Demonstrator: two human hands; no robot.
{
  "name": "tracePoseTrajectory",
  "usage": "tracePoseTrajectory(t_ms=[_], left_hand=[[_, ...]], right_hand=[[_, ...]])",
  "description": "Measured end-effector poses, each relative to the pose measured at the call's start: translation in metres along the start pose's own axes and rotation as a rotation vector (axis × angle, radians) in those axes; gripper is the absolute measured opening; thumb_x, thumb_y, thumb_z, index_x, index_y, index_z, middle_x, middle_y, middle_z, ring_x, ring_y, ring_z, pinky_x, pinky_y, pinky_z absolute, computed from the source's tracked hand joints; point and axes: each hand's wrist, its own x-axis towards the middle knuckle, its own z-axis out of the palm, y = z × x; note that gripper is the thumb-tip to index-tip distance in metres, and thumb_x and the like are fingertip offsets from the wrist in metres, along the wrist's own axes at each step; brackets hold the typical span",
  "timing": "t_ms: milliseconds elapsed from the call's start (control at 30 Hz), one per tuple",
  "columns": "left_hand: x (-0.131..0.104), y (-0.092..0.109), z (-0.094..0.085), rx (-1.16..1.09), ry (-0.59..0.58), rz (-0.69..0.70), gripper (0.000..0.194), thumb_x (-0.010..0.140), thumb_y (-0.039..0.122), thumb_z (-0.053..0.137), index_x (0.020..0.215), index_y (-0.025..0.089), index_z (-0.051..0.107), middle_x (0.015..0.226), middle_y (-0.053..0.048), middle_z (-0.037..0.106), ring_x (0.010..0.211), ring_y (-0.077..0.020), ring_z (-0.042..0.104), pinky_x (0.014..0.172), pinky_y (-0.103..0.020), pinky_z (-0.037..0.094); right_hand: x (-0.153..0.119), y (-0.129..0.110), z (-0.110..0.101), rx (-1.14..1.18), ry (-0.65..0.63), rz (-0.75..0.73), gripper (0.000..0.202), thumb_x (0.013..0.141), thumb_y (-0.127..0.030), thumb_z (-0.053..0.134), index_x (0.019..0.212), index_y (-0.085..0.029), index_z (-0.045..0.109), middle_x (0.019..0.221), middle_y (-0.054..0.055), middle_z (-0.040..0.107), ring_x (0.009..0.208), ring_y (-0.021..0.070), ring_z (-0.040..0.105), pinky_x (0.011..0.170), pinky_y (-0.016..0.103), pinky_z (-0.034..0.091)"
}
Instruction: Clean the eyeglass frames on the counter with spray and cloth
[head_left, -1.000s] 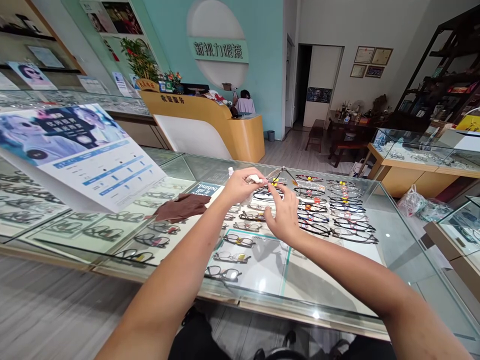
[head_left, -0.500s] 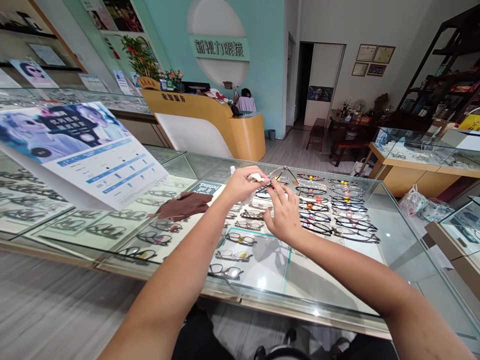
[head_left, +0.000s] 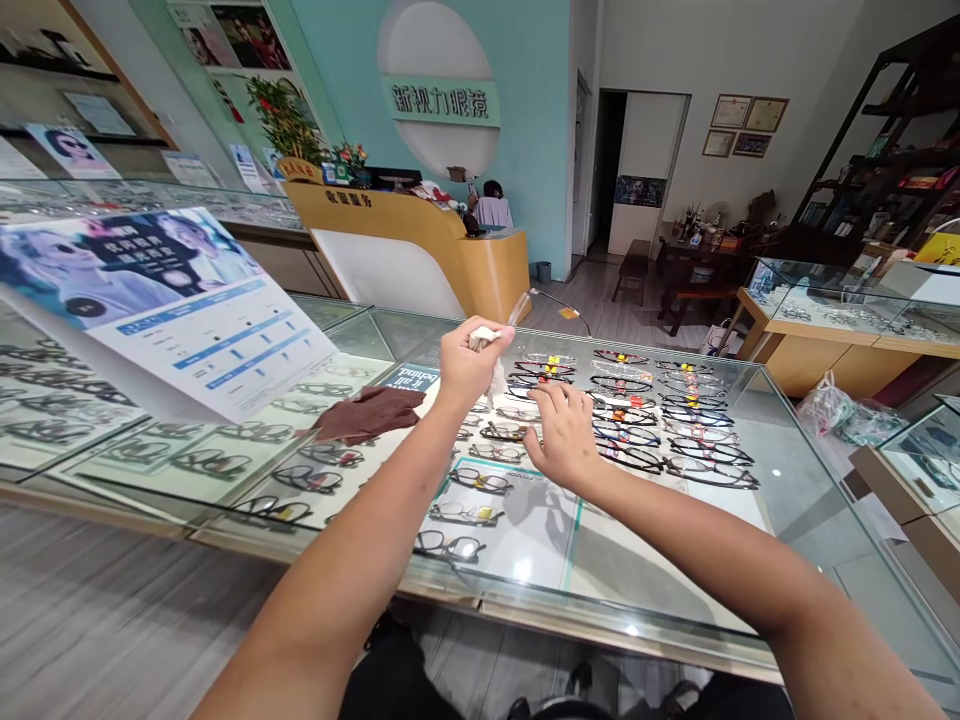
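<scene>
Raised over the glass counter, my left hand [head_left: 471, 368] is closed round a crumpled white tissue [head_left: 496, 382] and a pair of eyeglasses [head_left: 551, 298]. The eyeglasses are thin-rimmed, with an orange-yellow sticker on one lens, and point up and away to the right. My fist hides part of the frame. Lower and to the right, my right hand [head_left: 568, 435] is apart from the eyeglasses, fingers loosely spread and holding nothing. Beneath it, rows of spectacle frames [head_left: 628, 416] lie inside the glass display counter [head_left: 637, 585].
A folded calendar card [head_left: 217, 340] stands on the counter at left. Near it lie a brown cloth [head_left: 369, 413] and a dark blue printed card [head_left: 415, 377]. Beyond are a yellow reception desk [head_left: 495, 270] with a person [head_left: 493, 205] behind it, and another glass case [head_left: 840, 300] at right.
My right hand has let go of the eyeglasses and dropped slightly away. The eyeglasses have swung upward in my left hand, which keeps the tissue.
</scene>
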Motion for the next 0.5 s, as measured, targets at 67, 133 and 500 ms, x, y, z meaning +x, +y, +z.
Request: tracePoseTrajectory(t_ms=[67,133,500], left_hand=[[0.0,-0.002,0.001,-0.04,0.068,-0.021,0.025,0.078,0.043,0.08,0.072,0.02,0.072,0.069,0.0,0.067,0.067,-0.0152,0.055,0.066,-0.029,0.044],[0.0,-0.003,0.001,-0.071,0.091,-0.042,0.027,0.079,0.044,0.079,0.073,0.02,0.071,0.07,-0.001,0.069,0.07,-0.0165,0.06,0.069,-0.029,0.047],[-0.02,0.015,0.023,-0.154,-0.192,-0.003,0.03,0.073,0.049,0.086,0.07,0.021,0.076,0.082,-0.004,0.066,0.087,-0.0208,0.062,0.083,-0.034,0.051]], right_hand=[[-0.001,-0.001,-0.001,0.014,0.006,-0.026,0.046,0.096,-0.027,0.059,0.14,-0.015,0.06,0.139,0.017,0.068,0.135,0.0334,0.049,0.115,0.05,0.036],[-0.001,-0.002,-0.002,0.034,0.009,-0.042,0.044,0.097,-0.027,0.057,0.139,-0.014,0.061,0.133,0.016,0.07,0.132,0.0326,0.052,0.114,0.049,0.036],[0.023,0.011,-0.019,0.443,0.276,0.144,0.045,0.104,-0.038,0.05,0.144,-0.018,0.059,0.141,0.015,0.069,0.13,0.0286,0.061,0.115,0.046,0.045]])
